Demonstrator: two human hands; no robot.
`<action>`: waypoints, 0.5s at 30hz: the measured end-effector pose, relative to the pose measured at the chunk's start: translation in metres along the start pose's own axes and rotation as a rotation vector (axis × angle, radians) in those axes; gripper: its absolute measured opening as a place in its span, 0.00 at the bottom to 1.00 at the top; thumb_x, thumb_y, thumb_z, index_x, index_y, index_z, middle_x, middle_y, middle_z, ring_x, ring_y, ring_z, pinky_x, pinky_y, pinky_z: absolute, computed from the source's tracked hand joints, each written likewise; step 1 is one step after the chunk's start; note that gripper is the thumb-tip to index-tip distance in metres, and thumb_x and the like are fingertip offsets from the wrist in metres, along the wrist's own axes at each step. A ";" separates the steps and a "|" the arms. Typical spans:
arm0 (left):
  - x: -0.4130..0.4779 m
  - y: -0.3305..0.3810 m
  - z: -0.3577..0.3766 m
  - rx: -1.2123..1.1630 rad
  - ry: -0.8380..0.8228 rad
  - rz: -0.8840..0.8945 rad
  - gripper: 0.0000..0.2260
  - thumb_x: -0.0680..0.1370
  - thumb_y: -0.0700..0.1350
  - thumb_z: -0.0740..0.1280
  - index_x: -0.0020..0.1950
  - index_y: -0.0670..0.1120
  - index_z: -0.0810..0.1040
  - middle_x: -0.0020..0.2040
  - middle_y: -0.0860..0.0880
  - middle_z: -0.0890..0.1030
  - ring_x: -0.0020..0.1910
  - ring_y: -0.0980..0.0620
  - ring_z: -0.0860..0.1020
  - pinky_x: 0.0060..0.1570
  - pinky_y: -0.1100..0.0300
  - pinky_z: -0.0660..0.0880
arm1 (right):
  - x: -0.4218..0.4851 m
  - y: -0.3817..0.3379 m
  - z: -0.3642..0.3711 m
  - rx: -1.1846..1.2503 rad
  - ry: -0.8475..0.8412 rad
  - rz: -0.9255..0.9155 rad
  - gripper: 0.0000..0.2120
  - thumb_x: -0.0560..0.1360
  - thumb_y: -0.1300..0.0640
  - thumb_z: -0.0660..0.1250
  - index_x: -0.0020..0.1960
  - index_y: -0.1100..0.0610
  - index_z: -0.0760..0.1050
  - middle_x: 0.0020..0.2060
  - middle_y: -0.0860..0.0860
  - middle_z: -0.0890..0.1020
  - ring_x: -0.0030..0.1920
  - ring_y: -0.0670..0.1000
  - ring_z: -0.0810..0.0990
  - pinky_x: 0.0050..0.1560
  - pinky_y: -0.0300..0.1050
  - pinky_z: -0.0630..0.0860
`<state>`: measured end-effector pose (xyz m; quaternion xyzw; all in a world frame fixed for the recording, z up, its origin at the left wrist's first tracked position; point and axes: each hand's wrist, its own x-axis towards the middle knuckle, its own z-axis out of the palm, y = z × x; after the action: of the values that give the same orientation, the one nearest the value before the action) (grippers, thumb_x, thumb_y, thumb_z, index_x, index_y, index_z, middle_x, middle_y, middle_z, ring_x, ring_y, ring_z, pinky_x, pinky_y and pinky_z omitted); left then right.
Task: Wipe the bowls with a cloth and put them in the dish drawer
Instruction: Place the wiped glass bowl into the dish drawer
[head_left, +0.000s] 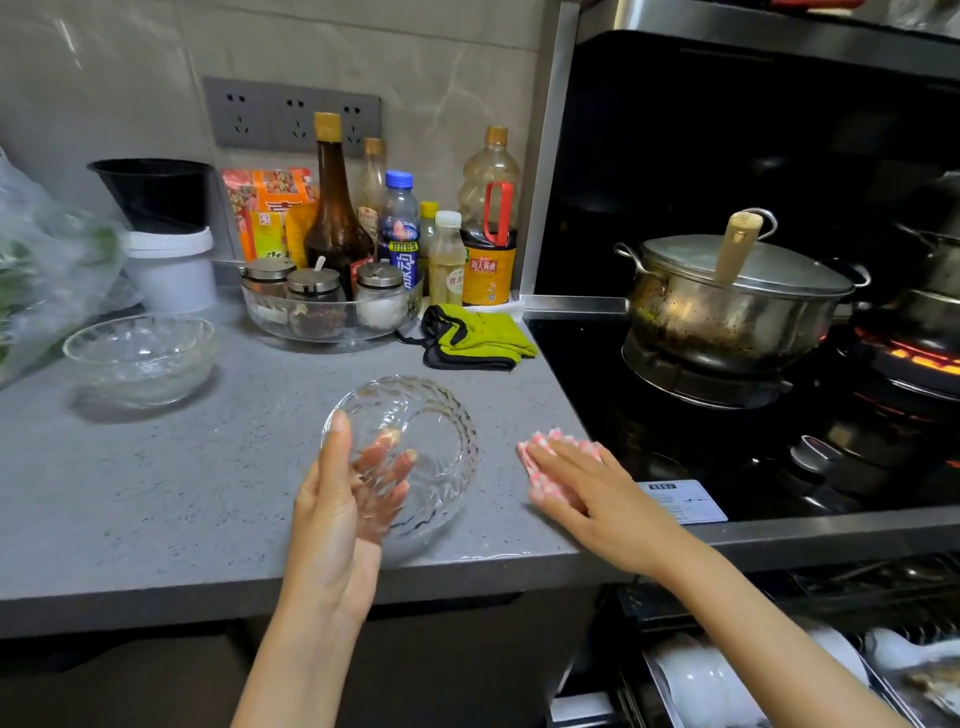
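My left hand (343, 499) holds a clear ribbed glass bowl (431, 441) tilted on its side above the grey counter, thumb on the rim and fingers showing through the glass. My right hand (587, 488) lies flat, fingers straight, on a pink-and-white checked cloth (540, 441) near the counter's right edge. A stack of clear glass bowls (140, 358) stands at the left of the counter. Below right, the dish drawer (727, 680) stands pulled out with white dishes in it.
Sauce bottles (332, 208) and a glass tray of spice jars (332, 312) line the back wall. A green-and-black cloth (478, 338) lies beside them. A lidded steel pot (732, 301) sits on the stove, with a lit burner (914, 358) at far right. White tub (171, 265) at left.
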<state>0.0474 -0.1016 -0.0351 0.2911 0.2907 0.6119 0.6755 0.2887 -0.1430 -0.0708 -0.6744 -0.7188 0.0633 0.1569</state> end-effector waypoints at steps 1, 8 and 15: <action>0.000 -0.001 0.000 0.000 -0.006 -0.005 0.11 0.74 0.55 0.64 0.47 0.48 0.76 0.33 0.54 0.83 0.31 0.58 0.82 0.27 0.69 0.76 | 0.000 0.001 0.000 0.015 -0.013 0.008 0.37 0.71 0.25 0.39 0.76 0.39 0.54 0.76 0.38 0.54 0.76 0.38 0.45 0.76 0.45 0.40; -0.015 -0.016 0.025 -0.003 -0.114 -0.057 0.14 0.68 0.56 0.64 0.47 0.47 0.74 0.31 0.54 0.82 0.29 0.59 0.80 0.25 0.69 0.74 | -0.022 -0.020 -0.035 0.781 0.288 0.104 0.16 0.77 0.43 0.62 0.64 0.43 0.73 0.65 0.39 0.76 0.66 0.35 0.70 0.67 0.35 0.65; -0.059 -0.079 0.085 -0.004 -0.311 -0.322 0.24 0.70 0.57 0.68 0.57 0.41 0.79 0.50 0.41 0.84 0.50 0.44 0.82 0.55 0.50 0.77 | -0.100 0.023 -0.050 1.357 0.020 0.113 0.37 0.69 0.38 0.72 0.72 0.54 0.67 0.68 0.56 0.74 0.67 0.55 0.74 0.65 0.49 0.73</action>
<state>0.1581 -0.1702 -0.0356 0.3305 0.2244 0.4446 0.8017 0.3298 -0.2465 -0.0445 -0.4637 -0.4819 0.5021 0.5483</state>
